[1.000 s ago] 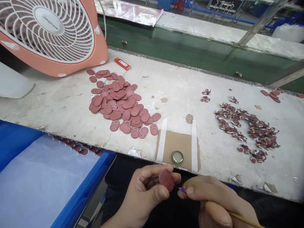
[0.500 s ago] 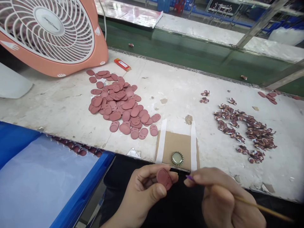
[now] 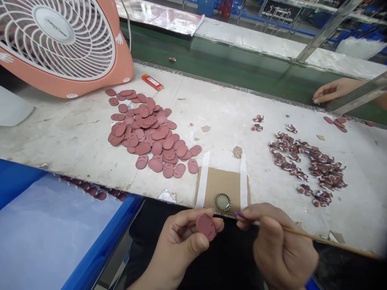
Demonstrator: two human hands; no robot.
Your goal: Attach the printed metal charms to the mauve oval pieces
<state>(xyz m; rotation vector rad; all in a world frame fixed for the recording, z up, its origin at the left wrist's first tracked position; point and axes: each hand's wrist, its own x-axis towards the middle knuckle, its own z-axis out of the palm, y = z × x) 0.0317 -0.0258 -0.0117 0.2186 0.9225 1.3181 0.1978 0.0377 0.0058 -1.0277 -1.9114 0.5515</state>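
Observation:
My left hand (image 3: pixel 184 241) pinches a reddish-brown oval disc (image 3: pixel 206 227) between thumb and fingers, tilted so its face with small holes shows. A thin wooden stick with a purple tip (image 3: pixel 269 224) is in the closed fingers of my right hand (image 3: pixel 279 241). Its tip is near the table's front edge, just right of and below a metal bottle cap (image 3: pixel 223 202). The upturned cap looks to have something pale or clear inside. Beneath it lies a cardboard piece (image 3: pixel 225 181) with white tape strips on both sides. Many similar discs (image 3: pixel 154 133) form a pile to the left.
Small brown figures (image 3: pixel 314 163) are heaped on the right. An orange fan (image 3: pixel 123 60) and a red box (image 3: pixel 152 82) stand at the back left. Behind the table runs a green belt (image 3: pixel 226 68) bearing a small piece (image 3: pixel 172 59). Another person's hand (image 3: pixel 335 89) reaches over it beside a metal post (image 3: pixel 363 93).
My right hand has risen slightly, bringing the purple tip closer to the bottle cap. Another person's hand has appeared at the right. The left small piece on the belt has shifted right.

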